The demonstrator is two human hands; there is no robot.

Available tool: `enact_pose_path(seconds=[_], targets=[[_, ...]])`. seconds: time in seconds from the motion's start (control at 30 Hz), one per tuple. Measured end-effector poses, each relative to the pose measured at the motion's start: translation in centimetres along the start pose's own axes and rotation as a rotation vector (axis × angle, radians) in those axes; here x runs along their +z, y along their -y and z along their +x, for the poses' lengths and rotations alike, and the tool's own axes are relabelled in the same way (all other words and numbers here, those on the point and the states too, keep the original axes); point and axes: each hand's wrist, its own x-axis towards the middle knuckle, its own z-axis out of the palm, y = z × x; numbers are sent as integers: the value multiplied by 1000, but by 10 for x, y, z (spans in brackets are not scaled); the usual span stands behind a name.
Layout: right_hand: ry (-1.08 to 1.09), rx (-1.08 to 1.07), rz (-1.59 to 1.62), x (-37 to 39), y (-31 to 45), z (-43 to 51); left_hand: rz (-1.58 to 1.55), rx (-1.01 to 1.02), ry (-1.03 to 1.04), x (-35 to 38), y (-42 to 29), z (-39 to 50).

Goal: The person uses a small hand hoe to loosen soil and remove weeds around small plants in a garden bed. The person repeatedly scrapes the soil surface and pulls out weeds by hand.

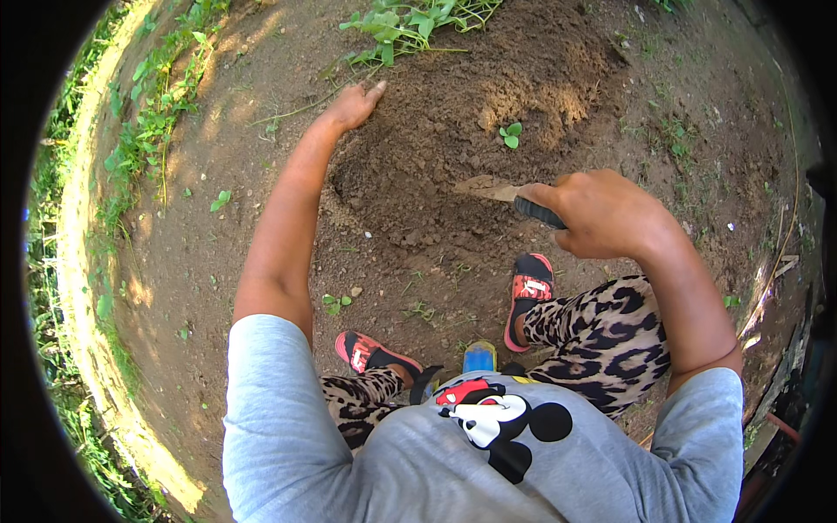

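My right hand [601,212] is closed around the dark handle of a small soil-coated hand tool, a trowel or broad knife [489,188]. Its blade points left and lies against the loose brown soil [418,170]. My left hand [356,104] is at the left edge of the dug soil, palm down, close to a thin vine stem [297,113]; whether its fingers touch or hold the stem cannot be told. Above it lies a heap of cut green leafy vines [405,26]. A small two-leaved seedling [511,135] stands in the soil, up from the blade.
My feet in red and black slides [374,353] stand just below the dug patch. Creeping green plants [153,124] grow at the left. Small weeds [336,303] and pebbles dot the ground. A long thin stick [785,252] and dark boards lie at the right edge.
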Motion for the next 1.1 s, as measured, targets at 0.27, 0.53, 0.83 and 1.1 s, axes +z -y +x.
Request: enact_pose_path(seconds=[0.27,0.53,0.83,1.1], targets=[[30,7,-11,-1,3,2,-145,132,-88,-34,-24,-9],[42,-11,-3,-2,5,3,-435,36,36,-7,-17,-13],[-11,-50,-20,-1,5,1,-581,-338,54,40,29,-4],[30,-68,-27,2,7,0,-225,-163,-306,76,10,-23]])
